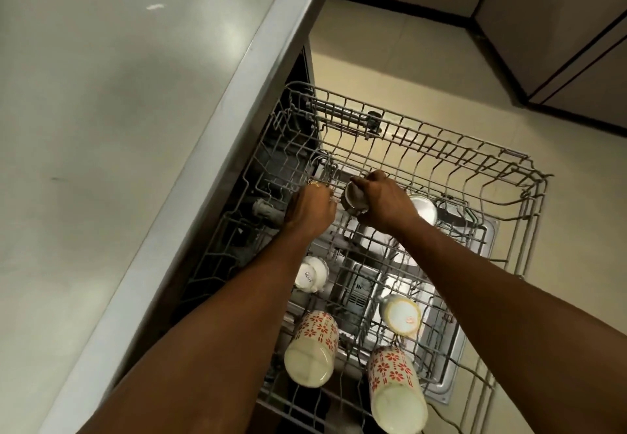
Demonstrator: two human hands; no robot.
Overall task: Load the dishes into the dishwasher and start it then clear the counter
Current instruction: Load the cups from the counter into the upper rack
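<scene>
The dishwasher's upper wire rack (441, 148) is pulled out over the floor. My right hand (383, 203) grips a small steel cup (353, 197) held upside down over the rack's far left part. My left hand (310, 209) is beside it, fingers curled on the rack tines; whether it holds anything I cannot tell. Two red-and-white patterned mugs (314, 348) (393, 389) stand upside down at the rack's near end. A white cup (312, 276), a cream cup (402, 315) and a steel bowl (424, 209) also sit in the rack.
The grey counter (118, 128) fills the left half, its edge running diagonally above the dishwasher opening. Beige floor tiles (407, 60) lie beyond the rack, with dark-trimmed cabinets (559, 26) at the upper right. The open dishwasher door (451, 376) shows beneath the rack.
</scene>
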